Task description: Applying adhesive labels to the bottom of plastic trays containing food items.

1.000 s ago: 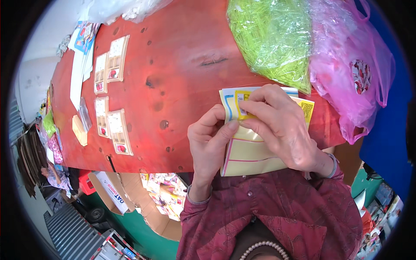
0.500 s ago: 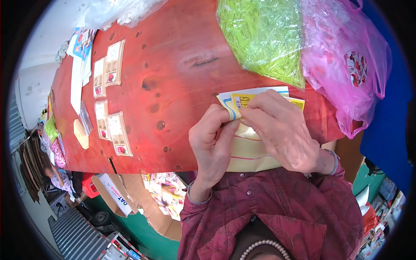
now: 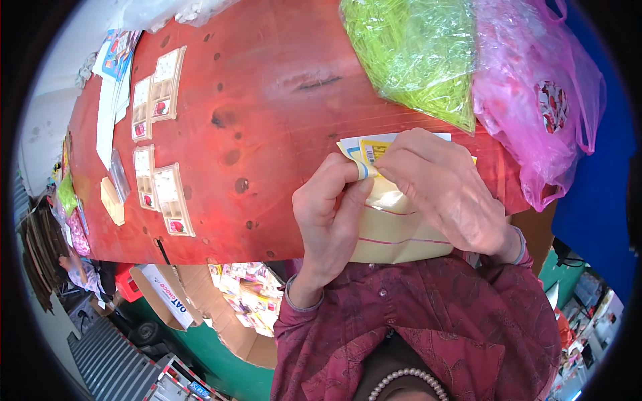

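A pale yellow printed sheet (image 3: pixel 398 242) lies at the table's front edge, with a blue-striped border and a yellow printed panel at its far end. My left hand (image 3: pixel 326 212) pinches its striped edge between thumb and forefinger, and the edge is folded over there. My right hand (image 3: pixel 447 194) bends over the sheet with fingertips closed at the same fold, close to the left thumb. Its palm hides much of the sheet's right part. White and yellow corners show beyond the knuckles.
On the red table (image 3: pixel 287 134), small beige compartment trays (image 3: pixel 175 200) stand at the left beside papers (image 3: pixel 110 113). A bag of green shreds (image 3: pixel 411 60) and a pink plastic bag (image 3: pixel 515 100) are at the far right. Below the front edge, a cardboard box (image 3: pixel 257 347) holds colourful packets.
The view has shifted slightly, so the trays appear farther left. My right hand has moved a little to the right; the left keeps its pinch on the sheet.
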Motion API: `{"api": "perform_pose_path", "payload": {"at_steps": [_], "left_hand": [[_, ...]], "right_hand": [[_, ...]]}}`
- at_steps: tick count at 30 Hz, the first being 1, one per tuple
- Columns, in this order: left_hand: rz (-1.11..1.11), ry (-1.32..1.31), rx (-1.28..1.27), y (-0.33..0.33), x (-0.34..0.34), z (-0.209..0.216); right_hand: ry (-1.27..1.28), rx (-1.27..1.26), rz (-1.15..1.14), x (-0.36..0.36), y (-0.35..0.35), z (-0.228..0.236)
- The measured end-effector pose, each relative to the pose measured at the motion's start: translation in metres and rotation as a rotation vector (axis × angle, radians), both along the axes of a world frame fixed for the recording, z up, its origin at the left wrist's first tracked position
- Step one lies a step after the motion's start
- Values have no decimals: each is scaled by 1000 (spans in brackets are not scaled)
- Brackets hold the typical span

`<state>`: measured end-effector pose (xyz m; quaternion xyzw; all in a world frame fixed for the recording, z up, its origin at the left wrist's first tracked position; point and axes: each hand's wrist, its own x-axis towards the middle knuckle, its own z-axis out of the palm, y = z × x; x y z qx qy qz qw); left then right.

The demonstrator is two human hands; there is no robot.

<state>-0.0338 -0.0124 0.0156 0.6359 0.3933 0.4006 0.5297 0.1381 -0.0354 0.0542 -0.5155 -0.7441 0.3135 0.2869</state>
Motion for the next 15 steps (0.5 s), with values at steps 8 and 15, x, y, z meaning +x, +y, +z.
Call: {"api": "perform_pose_path", "payload": {"at_steps": [8,15], "left_hand": [[-4,-27,-55,2,-2,-3],[-1,-32,-57,-1,-4,-3]], "right_hand": [[62,52,-106,-8,-1,-11],[188,-17,-154,-10,-1,-13]]}}
